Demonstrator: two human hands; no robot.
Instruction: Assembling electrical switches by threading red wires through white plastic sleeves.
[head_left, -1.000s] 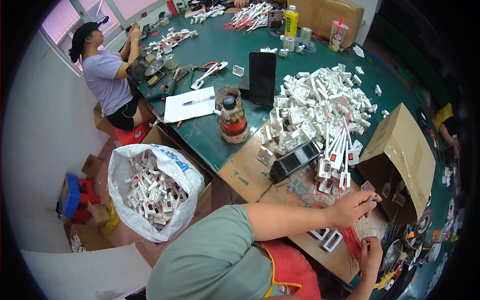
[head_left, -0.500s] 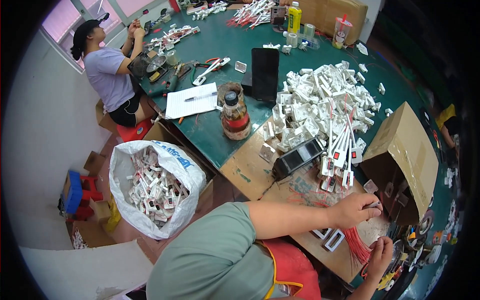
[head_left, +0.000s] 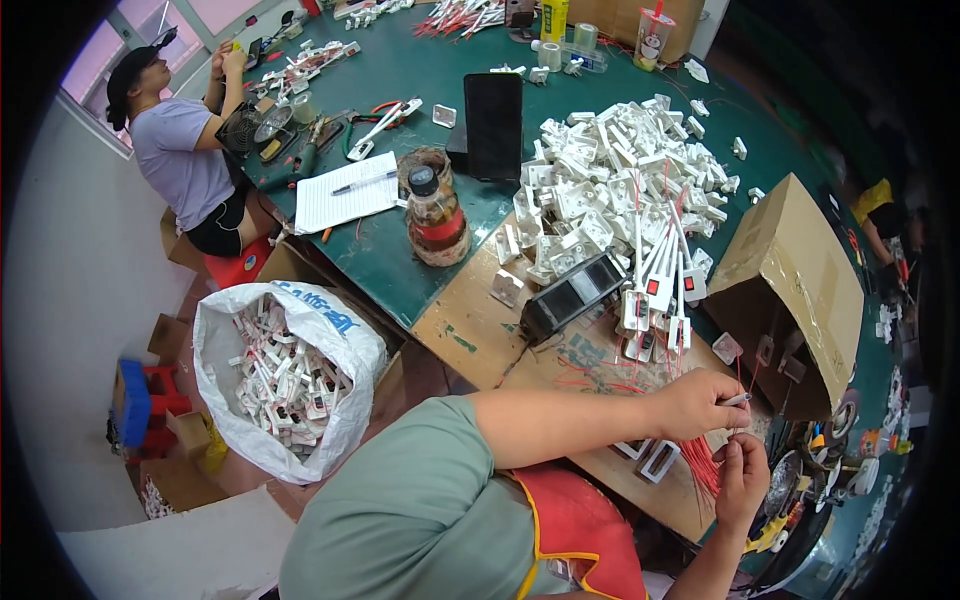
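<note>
While the left hand (head_left: 705,402) pinches a small pale piece with a thin red wire (head_left: 738,415) low over the brown worktop (head_left: 470,330), the right hand (head_left: 742,478) pinches the wire's lower end, and it looks light, bendy, best held near its tip.

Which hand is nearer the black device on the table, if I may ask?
Left. The left hand lies below and right of the black device; the right hand sits lower still, farther away.
</note>
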